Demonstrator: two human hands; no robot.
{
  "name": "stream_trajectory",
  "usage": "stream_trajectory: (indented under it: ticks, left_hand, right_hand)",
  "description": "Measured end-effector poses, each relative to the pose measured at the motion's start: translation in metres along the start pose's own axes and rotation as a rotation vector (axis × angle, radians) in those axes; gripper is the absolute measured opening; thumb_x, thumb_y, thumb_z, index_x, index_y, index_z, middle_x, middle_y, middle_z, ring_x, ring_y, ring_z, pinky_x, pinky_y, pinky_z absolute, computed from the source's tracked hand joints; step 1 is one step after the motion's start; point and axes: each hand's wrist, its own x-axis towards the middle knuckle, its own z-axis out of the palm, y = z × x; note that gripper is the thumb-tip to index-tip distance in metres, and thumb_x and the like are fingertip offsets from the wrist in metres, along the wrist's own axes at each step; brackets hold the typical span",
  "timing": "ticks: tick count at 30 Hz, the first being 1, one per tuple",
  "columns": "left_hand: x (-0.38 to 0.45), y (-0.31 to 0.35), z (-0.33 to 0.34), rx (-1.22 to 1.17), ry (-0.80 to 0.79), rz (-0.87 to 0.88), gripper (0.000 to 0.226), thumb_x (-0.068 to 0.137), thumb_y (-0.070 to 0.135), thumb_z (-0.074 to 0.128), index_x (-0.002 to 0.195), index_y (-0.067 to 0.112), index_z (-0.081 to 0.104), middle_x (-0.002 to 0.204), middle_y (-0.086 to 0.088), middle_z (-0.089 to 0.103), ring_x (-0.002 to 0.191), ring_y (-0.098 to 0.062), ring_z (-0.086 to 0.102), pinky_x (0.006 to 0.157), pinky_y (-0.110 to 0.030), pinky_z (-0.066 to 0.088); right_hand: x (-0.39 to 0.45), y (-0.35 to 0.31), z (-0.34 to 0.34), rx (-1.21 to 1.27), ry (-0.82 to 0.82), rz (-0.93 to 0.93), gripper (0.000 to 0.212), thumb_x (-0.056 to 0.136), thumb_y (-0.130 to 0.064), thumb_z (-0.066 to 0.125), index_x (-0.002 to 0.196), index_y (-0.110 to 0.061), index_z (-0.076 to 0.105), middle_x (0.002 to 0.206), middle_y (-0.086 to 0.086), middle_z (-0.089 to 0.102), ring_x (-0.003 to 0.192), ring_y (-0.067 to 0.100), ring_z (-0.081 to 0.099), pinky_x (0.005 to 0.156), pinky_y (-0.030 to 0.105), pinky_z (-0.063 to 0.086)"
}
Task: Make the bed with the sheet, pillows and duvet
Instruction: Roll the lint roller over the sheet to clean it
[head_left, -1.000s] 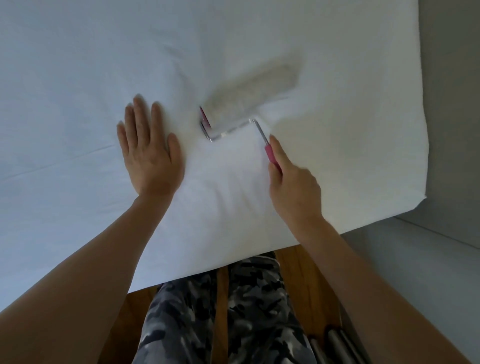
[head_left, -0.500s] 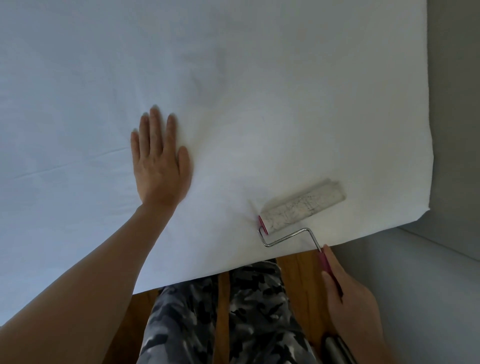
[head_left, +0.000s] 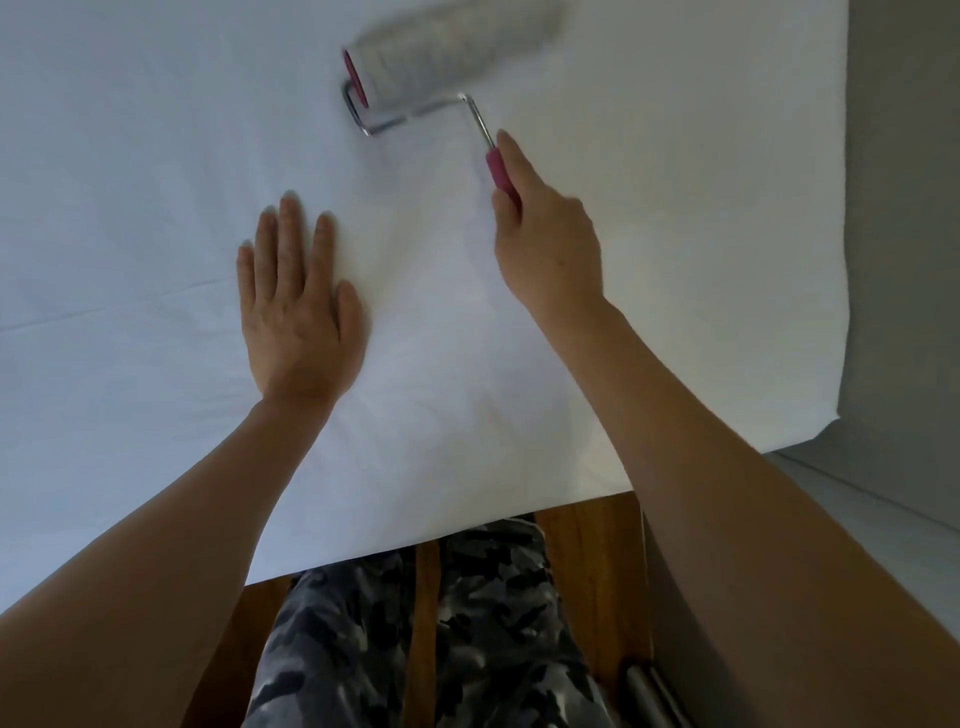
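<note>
Nearby, camouflage trousers (head_left: 415, 634) stand on wooden floor (head_left: 587, 545).

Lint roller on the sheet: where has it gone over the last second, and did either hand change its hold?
The lint roller was pulled back to the near edge of the sheet, then pushed far out across it, now blurred with motion. The right hand kept its grip on the pink handle throughout. The left hand stayed flat on the sheet, barely shifting.
</note>
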Motion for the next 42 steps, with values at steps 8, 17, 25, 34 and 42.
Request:
stream_trajectory:
  ticks: [8,17,25,34,42]
  left_hand:
    - [-0.002,0.002,0.0,-0.058,0.087,-0.035,0.055,0.091,0.013,0.037,0.145,0.008,0.042,0.155,-0.018,0.029,0.145,-0.034,0.025,0.121,-0.042,0.012]
    - [-0.003,-0.003,0.004,-0.051,0.116,-0.047,0.054,0.091,0.013,0.037,0.145,0.009,0.041,0.156,-0.017,0.03,0.145,-0.033,0.025,0.121,-0.04,0.012]
    - [-0.005,-0.004,0.005,-0.051,0.129,-0.046,0.054,0.091,0.013,0.038,0.145,0.009,0.042,0.155,-0.018,0.031,0.144,-0.033,0.026,0.122,-0.038,0.011]
    - [-0.007,-0.003,0.004,-0.054,0.157,-0.111,0.054,0.091,0.013,0.037,0.145,0.01,0.042,0.155,-0.016,0.031,0.144,-0.032,0.027,0.121,-0.037,0.011]
    - [-0.006,-0.003,0.002,-0.044,0.166,-0.233,0.055,0.091,0.015,0.035,0.146,0.01,0.042,0.156,-0.014,0.032,0.145,-0.03,0.026,0.121,-0.037,0.01]
  right_hand:
    - [-0.01,-0.005,-0.004,0.093,0.077,-0.045,0.047,0.102,-0.031,0.039,0.148,-0.034,0.032,0.09,0.005,0.069,0.072,0.022,0.064,0.068,0.035,0.054]
    - [-0.172,0.091,-0.006,0.062,-0.113,0.066,0.047,0.099,-0.037,0.039,0.144,-0.04,0.027,0.051,-0.01,0.044,0.042,0.005,0.041,0.046,0.012,0.027]
    - [-0.275,0.138,-0.026,-0.045,-0.299,0.266,0.051,0.09,-0.033,0.049,0.14,-0.024,0.046,0.053,-0.015,0.047,0.045,0.0,0.05,0.055,0.0,0.039]
    - [-0.145,0.071,-0.006,0.021,-0.136,0.042,0.046,0.1,-0.036,0.04,0.145,-0.037,0.033,0.053,-0.013,0.04,0.044,0.001,0.04,0.048,0.017,0.03]
    - [0.023,-0.025,0.004,0.053,-0.022,-0.072,0.046,0.102,-0.029,0.039,0.148,-0.033,0.034,0.109,0.005,0.068,0.096,0.026,0.063,0.082,0.032,0.048]
